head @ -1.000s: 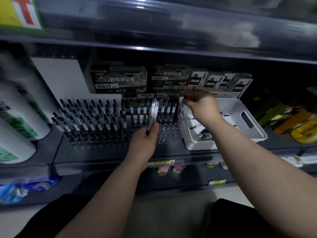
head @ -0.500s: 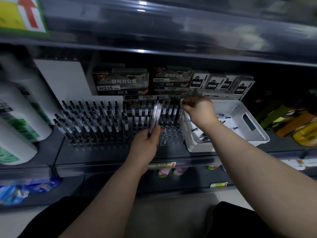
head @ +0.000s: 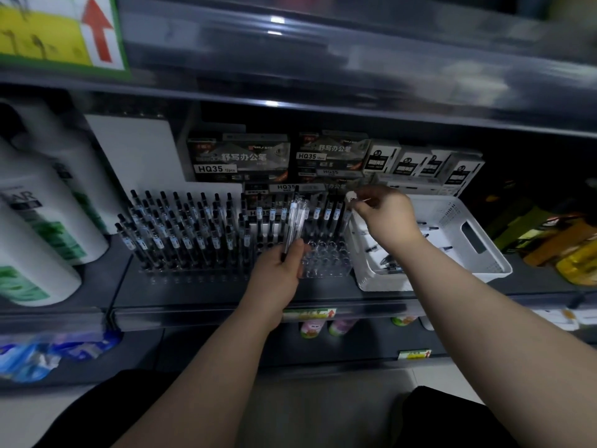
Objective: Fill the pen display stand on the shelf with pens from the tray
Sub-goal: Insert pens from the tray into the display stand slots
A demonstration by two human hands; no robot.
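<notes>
The left hand (head: pixel 277 270) gripped a small bundle of clear-barrelled pens (head: pixel 294 226) upright, fingers curled round the lower ends. It sat right in front of the clear acrylic pen display stand (head: pixel 326 258) on the dark shelf (head: pixel 206 299). The stand's left rows were packed with black-capped pens (head: pixel 181 227), and the front-right holes stood empty. Over at the near-left corner of the white perforated plastic tray (head: pixel 452 210), the right hand (head: pixel 386 221) hovered. Its fingertips pinched what looked like 1 thin pen (head: pixel 364 201), though blur made the grip hard to read. A few loose pens (head: pixel 392 263) lay on the tray's bottom. By my read, this was mid-fill, with 1 pen between tray and stand. The next move called for turning it point-down and seating it squarely in an empty hole near the stand's right edge, without knocking its neighbours.
</notes>
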